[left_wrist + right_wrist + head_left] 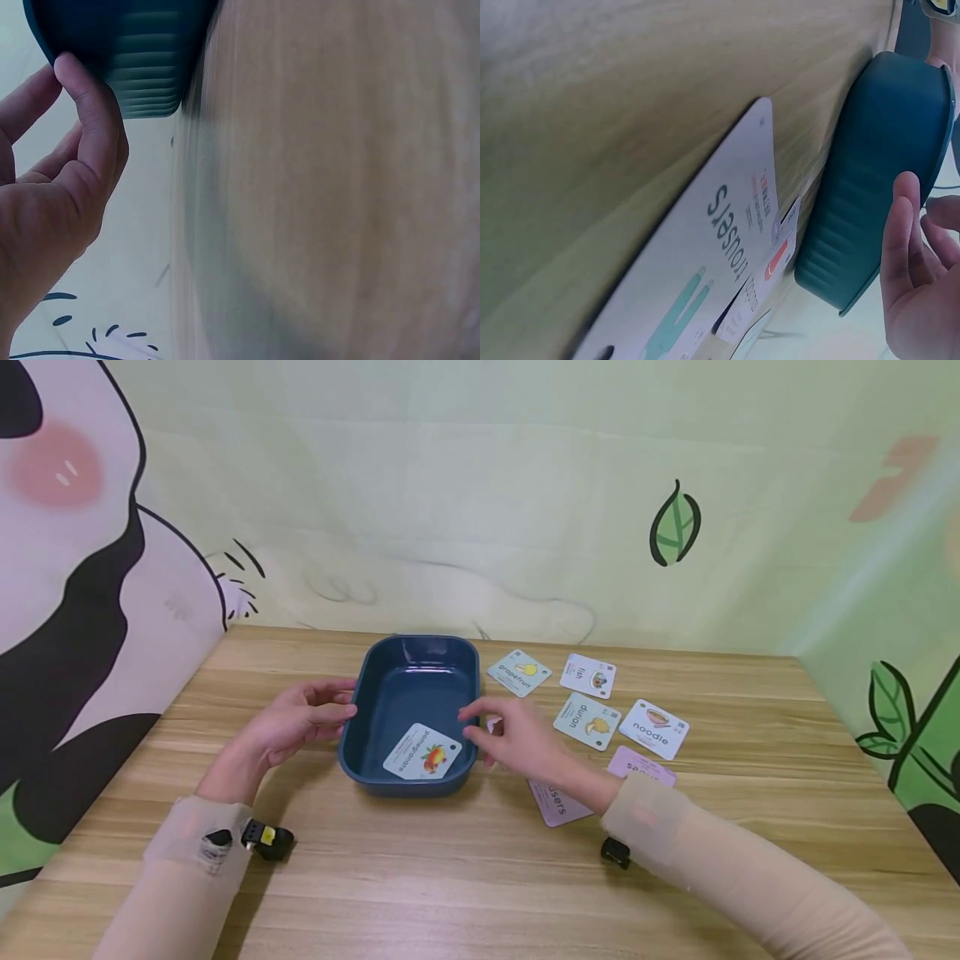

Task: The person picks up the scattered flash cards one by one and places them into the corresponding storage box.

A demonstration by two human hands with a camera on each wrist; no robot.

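Observation:
A dark blue rectangular dish (pixel 408 693) stands on the wooden table, and a picture card reading "pomegranate" (pixel 422 752) lies in its near end. At the dish's left side, my left hand (pixel 298 720) has its thumb and fingertips right at the rim; the left wrist view shows the thumb (pixel 86 94) against it. My right hand (pixel 521 742) hovers at the opposite rim, thumb and index fingertips over the edge with a gap between them and no card in it. Below the right forearm, partly covered, lies a pink "trousers" card (pixel 724 247).
Right of the dish lie several cards: grapefruit (pixel 519 672), fish (pixel 588 676), durian (pixel 587 721), noodle (pixel 654 728) and another pink card (pixel 637 764), partly hidden by the right arm. A printed cloth backdrop (pixel 480 527) rises behind the table's far edge.

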